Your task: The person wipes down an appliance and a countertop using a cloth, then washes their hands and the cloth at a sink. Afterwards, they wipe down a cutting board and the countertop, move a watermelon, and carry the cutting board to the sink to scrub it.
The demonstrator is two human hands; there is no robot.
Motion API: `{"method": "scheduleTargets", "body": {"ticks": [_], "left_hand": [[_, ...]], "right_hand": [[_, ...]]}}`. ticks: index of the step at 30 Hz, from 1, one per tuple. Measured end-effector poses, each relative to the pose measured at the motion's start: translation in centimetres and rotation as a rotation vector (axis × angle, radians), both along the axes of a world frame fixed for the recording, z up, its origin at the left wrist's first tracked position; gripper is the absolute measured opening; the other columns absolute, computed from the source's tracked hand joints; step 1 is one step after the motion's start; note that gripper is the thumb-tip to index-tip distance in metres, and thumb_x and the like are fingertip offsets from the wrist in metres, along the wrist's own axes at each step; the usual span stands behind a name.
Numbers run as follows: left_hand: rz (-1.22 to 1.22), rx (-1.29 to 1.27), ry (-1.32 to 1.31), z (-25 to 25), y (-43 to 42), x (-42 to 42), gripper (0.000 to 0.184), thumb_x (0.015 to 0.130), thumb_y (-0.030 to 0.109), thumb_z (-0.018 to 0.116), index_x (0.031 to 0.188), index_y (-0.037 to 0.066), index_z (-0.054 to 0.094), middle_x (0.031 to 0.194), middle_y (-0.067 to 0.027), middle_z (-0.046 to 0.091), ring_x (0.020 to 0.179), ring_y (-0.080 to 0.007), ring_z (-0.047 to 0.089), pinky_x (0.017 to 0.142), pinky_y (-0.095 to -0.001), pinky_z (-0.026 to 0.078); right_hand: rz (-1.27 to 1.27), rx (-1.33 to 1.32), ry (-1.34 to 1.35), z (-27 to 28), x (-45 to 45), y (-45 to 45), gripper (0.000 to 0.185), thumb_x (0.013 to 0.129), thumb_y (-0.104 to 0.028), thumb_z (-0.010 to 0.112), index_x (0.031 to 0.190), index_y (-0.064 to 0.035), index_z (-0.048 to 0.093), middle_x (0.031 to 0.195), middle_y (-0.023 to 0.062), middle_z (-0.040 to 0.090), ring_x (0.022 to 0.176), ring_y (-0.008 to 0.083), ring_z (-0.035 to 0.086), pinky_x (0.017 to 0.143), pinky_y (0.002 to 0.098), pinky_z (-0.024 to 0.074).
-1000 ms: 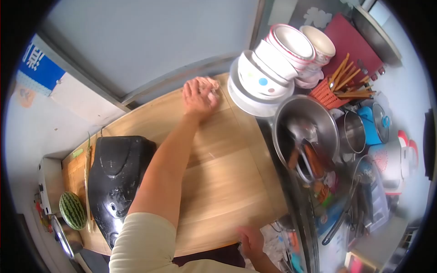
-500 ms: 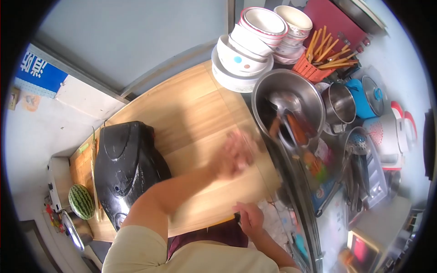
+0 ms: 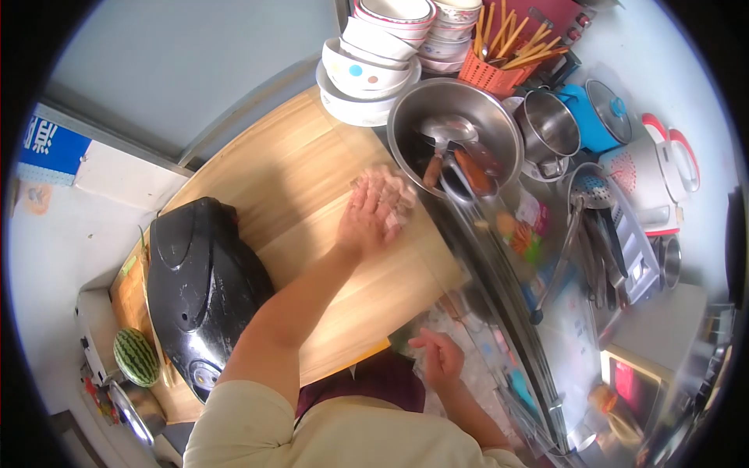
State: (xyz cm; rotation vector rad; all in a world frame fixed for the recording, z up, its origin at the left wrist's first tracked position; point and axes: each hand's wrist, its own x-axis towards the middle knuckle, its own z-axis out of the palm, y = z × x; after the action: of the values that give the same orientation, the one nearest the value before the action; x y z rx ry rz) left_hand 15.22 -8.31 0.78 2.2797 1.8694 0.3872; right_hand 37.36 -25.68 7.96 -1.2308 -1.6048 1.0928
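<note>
Cloth [image 3: 405, 187] bunched under the left hand [image 3: 367, 215], out toward two o'clock on the bench [image 3: 290, 148], steel bowl [image 3: 499, 125] just beyond! It looks light, limp, unbreakable; loose folds on its two o'clock side offer the best pinch. Left hand presses down, fingers nearly straight; right hand [image 3: 441, 356], at five o'clock in view, half curls, nothing visible inside. Fingers cover part of the cloth; blur muddies its edges.
</note>
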Motion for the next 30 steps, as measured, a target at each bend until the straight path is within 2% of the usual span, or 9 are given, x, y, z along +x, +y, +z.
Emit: {"method": "scheduleTargets", "body": {"ticks": [3, 5, 6, 11, 15, 18, 21, 26, 30], "left_hand": [[-0.232, 0.010, 0.400, 1.0, -3.2, 2.7, 0.063, 0.085, 0.049, 0.047, 0.138, 0.016, 0.039, 0.147, -0.0126, 0.029, 0.140, -0.0350, 0.015, 0.114, -0.0512, 0.005], [-0.396, 0.046, 0.047, 2.0, -7.5, 5.0, 0.059, 0.083, 0.045, 0.051, 0.133, 0.015, 0.045, 0.143, -0.0151, 0.035, 0.138, -0.0354, 0.019, 0.114, -0.0505, 0.008], [-0.460, -0.085, -0.046, 1.3, -9.8, 5.6, 0.058, 0.080, 0.041, 0.056, 0.131, 0.016, 0.048, 0.143, -0.0132, 0.035, 0.138, -0.0357, 0.021, 0.114, -0.0485, 0.014], [-0.498, -0.057, -0.224, 0.5, -16.0, 5.1, 0.061, 0.076, 0.037, 0.063, 0.131, 0.017, 0.048, 0.144, -0.0128, 0.034, 0.136, -0.0362, 0.024, 0.111, -0.0457, 0.022], [-0.497, -0.070, -0.356, -0.1, -16.8, 3.3, 0.064, 0.073, 0.038, 0.067, 0.130, 0.016, 0.050, 0.145, -0.0152, 0.031, 0.135, -0.0379, 0.025, 0.109, -0.0467, 0.025], [-0.252, -0.065, -0.218, 3.0, -12.6, 4.6, 0.066, 0.071, 0.041, 0.068, 0.129, 0.015, 0.051, 0.146, -0.0170, 0.030, 0.135, -0.0392, 0.024, 0.108, -0.0481, 0.025], [-0.286, -0.063, -0.225, 2.3, -9.0, 6.3, 0.070, 0.067, 0.042, 0.071, 0.127, 0.013, 0.052, 0.145, -0.0185, 0.031, 0.135, -0.0395, 0.024, 0.108, -0.0488, 0.025], [-0.453, 0.036, -0.163, -0.9, -11.3, 7.6, 0.064, 0.068, 0.035, 0.069, 0.125, 0.010, 0.054, 0.145, -0.0180, 0.030, 0.136, -0.0396, 0.022, 0.110, -0.0472, 0.022], [-0.538, -0.040, -0.223, 1.5, -16.2, 4.5, 0.061, 0.072, 0.031, 0.067, 0.127, 0.011, 0.052, 0.146, -0.0177, 0.030, 0.137, -0.0401, 0.021, 0.112, -0.0463, 0.018]], "right_hand": [[-0.023, -0.004, 0.032, -0.4, -0.3, -1.1, 0.020, 0.088, 0.002, 0.051, 0.105, -0.0019, 0.060, 0.079, 0.0091, 0.069, 0.068, 0.0217, 0.063, 0.061, 0.0291, 0.0489], [-0.011, -0.011, 0.046, -0.5, -0.7, -2.0, 0.020, 0.088, 0.002, 0.051, 0.106, -0.0019, 0.060, 0.080, 0.0095, 0.069, 0.068, 0.0217, 0.063, 0.061, 0.0291, 0.0489], [0.010, 0.019, 0.024, -0.2, -1.0, -2.1, 0.020, 0.088, 0.002, 0.051, 0.105, -0.0017, 0.060, 0.080, 0.0095, 0.069, 0.069, 0.0217, 0.063, 0.062, 0.0292, 0.0490], [0.079, 0.130, -0.066, 0.5, -1.7, -1.8, 0.020, 0.090, 0.002, 0.046, 0.106, 0.0030, 0.058, 0.081, 0.0129, 0.068, 0.070, 0.0198, 0.064, 0.065, 0.0275, 0.0499], [0.043, 0.077, -0.015, 0.0, -1.8, -2.6, 0.019, 0.090, 0.001, 0.048, 0.104, 0.0010, 0.059, 0.080, 0.0115, 0.068, 0.070, 0.0209, 0.065, 0.064, 0.0287, 0.0499], [0.019, 0.071, -0.035, 0.1, -1.7, -2.9, 0.017, 0.089, 0.000, 0.051, 0.103, -0.0010, 0.060, 0.079, 0.0099, 0.068, 0.069, 0.0228, 0.065, 0.063, 0.0299, 0.0500], [-0.034, 0.022, -0.027, -0.1, -1.0, -3.9, 0.017, 0.089, 0.000, 0.050, 0.103, -0.0005, 0.060, 0.078, 0.0108, 0.068, 0.068, 0.0231, 0.065, 0.063, 0.0295, 0.0503], [-0.088, -0.048, -0.008, -0.9, -0.4, -5.5, 0.018, 0.090, 0.000, 0.050, 0.105, -0.0003, 0.060, 0.076, 0.0110, 0.068, 0.066, 0.0240, 0.065, 0.062, 0.0295, 0.0509], [0.042, 0.041, -0.138, -0.8, -0.8, -4.2, 0.021, 0.089, -0.002, 0.050, 0.108, 0.0010, 0.059, 0.092, 0.0156, 0.066, 0.083, 0.0288, 0.064, 0.076, 0.0362, 0.0500]]}}
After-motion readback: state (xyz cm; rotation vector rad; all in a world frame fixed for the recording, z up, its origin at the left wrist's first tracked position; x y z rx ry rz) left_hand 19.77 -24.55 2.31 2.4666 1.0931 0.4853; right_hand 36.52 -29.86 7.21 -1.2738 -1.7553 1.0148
